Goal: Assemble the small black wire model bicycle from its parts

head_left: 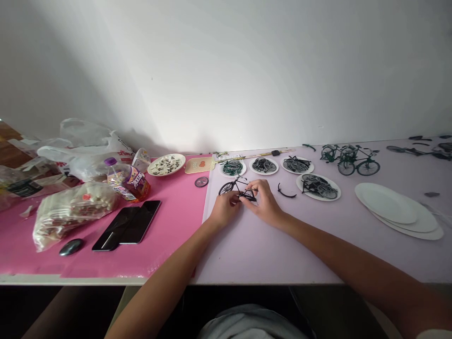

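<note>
Between my hands is a small black model bicycle [228, 188], its one visible wheel at the upper left and its handlebars pointing away from me. My left hand [226, 208] closes on the lower part of the frame. From the other side, my right hand [264, 201] pinches the rear part of the frame with thumb and fingers. Fingers cover much of the bicycle's middle. A loose black wheel [201, 181] lies to the left on the pink cover. On the right of my hands rests a curved black piece [286, 191].
Plates of bicycle parts [263, 165] stand along the back, with assembled green bicycles [358, 161] farther right. White oval plates [384, 202] are stacked at the right. On the left are phones [127, 226], a mouse [71, 247], a drink bottle [129, 181] and plastic bags [70, 207].
</note>
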Action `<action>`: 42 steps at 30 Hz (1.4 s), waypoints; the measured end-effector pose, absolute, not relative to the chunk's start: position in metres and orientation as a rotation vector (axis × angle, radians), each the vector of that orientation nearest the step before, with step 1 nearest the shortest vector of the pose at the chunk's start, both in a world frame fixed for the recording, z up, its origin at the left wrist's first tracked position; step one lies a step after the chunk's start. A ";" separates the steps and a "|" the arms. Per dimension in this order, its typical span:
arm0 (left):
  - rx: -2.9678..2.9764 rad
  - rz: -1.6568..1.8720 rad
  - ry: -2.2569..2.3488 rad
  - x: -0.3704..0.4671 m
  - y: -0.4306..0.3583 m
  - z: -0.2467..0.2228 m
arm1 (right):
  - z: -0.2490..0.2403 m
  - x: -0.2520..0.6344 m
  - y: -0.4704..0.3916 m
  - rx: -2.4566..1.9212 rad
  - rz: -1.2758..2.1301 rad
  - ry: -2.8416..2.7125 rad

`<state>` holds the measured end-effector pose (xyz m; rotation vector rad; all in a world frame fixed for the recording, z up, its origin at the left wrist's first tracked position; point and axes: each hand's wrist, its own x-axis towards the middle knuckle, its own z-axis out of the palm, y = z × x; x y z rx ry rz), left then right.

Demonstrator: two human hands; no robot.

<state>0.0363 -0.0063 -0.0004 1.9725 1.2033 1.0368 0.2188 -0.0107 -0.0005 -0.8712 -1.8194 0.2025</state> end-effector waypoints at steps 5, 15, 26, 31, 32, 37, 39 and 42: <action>1.929 1.063 1.266 0.035 -0.005 -0.002 | -0.001 0.220 -0.008 -0.944 0.326 -1.608; 1.893 1.116 1.283 0.034 -0.002 -0.005 | -0.018 0.220 0.010 -0.938 0.819 -1.395; 1.745 1.117 1.264 0.035 0.002 -0.013 | -0.024 0.220 0.013 -0.813 1.059 -1.248; 1.546 1.095 1.148 0.035 0.002 -0.013 | -0.028 0.220 0.014 -0.792 0.979 -1.260; 1.490 1.078 1.101 0.034 0.003 -0.013 | -0.028 0.220 0.014 -0.776 0.967 -1.265; 1.201 1.006 0.872 0.029 0.005 -0.006 | -0.025 0.219 0.010 -0.759 0.924 -1.281; 1.139 0.997 0.846 0.029 0.004 -0.002 | -0.025 0.219 0.009 -0.763 0.928 -1.280; 1.104 0.987 0.898 0.032 -0.001 0.005 | -0.025 0.220 0.010 -0.766 0.907 -1.278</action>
